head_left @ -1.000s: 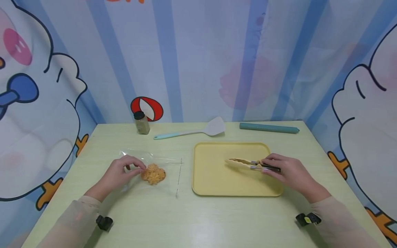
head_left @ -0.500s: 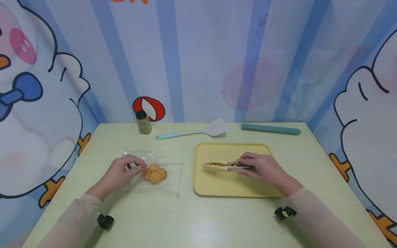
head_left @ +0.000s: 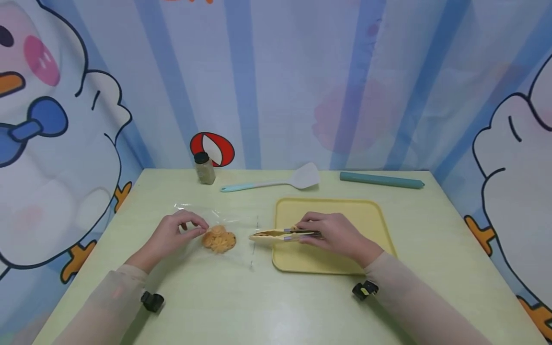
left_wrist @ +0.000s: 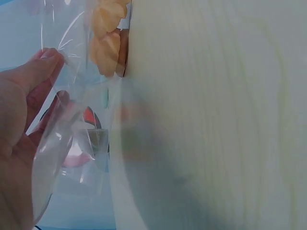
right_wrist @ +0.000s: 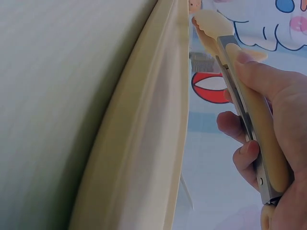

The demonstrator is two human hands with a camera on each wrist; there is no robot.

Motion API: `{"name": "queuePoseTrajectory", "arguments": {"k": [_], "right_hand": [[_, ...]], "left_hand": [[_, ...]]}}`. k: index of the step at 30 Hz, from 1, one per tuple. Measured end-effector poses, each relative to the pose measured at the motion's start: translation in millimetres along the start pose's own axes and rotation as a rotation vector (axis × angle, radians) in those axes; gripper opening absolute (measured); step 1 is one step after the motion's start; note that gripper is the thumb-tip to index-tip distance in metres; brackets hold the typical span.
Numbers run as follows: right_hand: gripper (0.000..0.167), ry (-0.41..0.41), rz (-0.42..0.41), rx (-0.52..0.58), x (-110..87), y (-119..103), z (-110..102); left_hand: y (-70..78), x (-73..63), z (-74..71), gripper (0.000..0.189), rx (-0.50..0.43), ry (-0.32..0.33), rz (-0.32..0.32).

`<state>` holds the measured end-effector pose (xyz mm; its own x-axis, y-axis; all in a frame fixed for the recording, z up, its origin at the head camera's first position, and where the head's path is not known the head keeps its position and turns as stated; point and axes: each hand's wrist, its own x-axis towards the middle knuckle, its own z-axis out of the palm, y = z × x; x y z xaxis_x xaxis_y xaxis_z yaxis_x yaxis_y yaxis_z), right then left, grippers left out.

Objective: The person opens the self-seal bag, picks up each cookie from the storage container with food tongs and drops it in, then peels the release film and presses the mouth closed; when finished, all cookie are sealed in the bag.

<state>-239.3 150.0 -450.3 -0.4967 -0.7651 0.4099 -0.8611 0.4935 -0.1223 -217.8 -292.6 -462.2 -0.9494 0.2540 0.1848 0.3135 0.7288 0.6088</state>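
Note:
My left hand [head_left: 174, 237] pinches the edge of a clear plastic bag [head_left: 241, 225] between thumb and fingers. In the left wrist view the film [left_wrist: 72, 86] rises from the fingertips. Several golden cookies [head_left: 219, 239] lie clustered in the bag, close to those fingers. My right hand [head_left: 336, 235] grips cream-coloured tongs [head_left: 269, 235] by their handles, over the left half of a yellow tray [head_left: 336, 263]. The tips of the tongs point left and overlap the bag's right edge, apart from the cookies. In the right wrist view the tongs' arms [right_wrist: 261, 129] stand nearly closed with nothing between their tips.
Along the back of the table [head_left: 258, 306] stand a spice jar [head_left: 204, 168] with a black lid, a spatula [head_left: 276, 181] lying flat, and a long teal stick-like box [head_left: 381, 180]. A patterned curtain hangs behind the table's back edge.
My right hand has carried the tongs leftward, from over the tray's middle to past its left rim at the bag. My left hand keeps its pinch in place.

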Motion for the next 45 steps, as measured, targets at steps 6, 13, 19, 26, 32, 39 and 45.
{"name": "queuePoseTrajectory", "arguments": {"k": [6, 13, 19, 26, 32, 39, 45], "right_hand": [[0.029, 0.009, -0.033, 0.031, 15.1, -6, 9], [0.032, -0.009, -0.046, 0.015, 36.8, -15, 17], [0.032, 0.017, -0.051, 0.002, 54.6, -21, 26], [0.033, 0.023, -0.063, -0.024, 72.9, -27, 38], [0.034, 0.034, -0.084, -0.047, 85.2, -31, 50], [0.038, 0.045, -0.078, -0.04, 88.1, -36, 50], [0.041, 0.04, -0.056, -0.033, 79.1, -36, 42]], "left_hand": [[0.8, -0.4, -1.1, 0.014, -0.021, 0.0, 0.011], [1.9, -1.3, -3.6, 0.013, -0.032, -0.006, 0.029], [3.0, 0.1, -4.9, 0.014, -0.038, 0.006, 0.051], [4.0, 0.1, -5.0, 0.015, -0.032, 0.029, 0.052], [4.9, -1.0, -5.4, 0.016, -0.026, 0.035, 0.06], [4.0, -1.8, -5.9, 0.015, -0.029, 0.035, 0.057], [3.7, -2.2, -7.7, 0.016, -0.021, 0.027, 0.031]]}}
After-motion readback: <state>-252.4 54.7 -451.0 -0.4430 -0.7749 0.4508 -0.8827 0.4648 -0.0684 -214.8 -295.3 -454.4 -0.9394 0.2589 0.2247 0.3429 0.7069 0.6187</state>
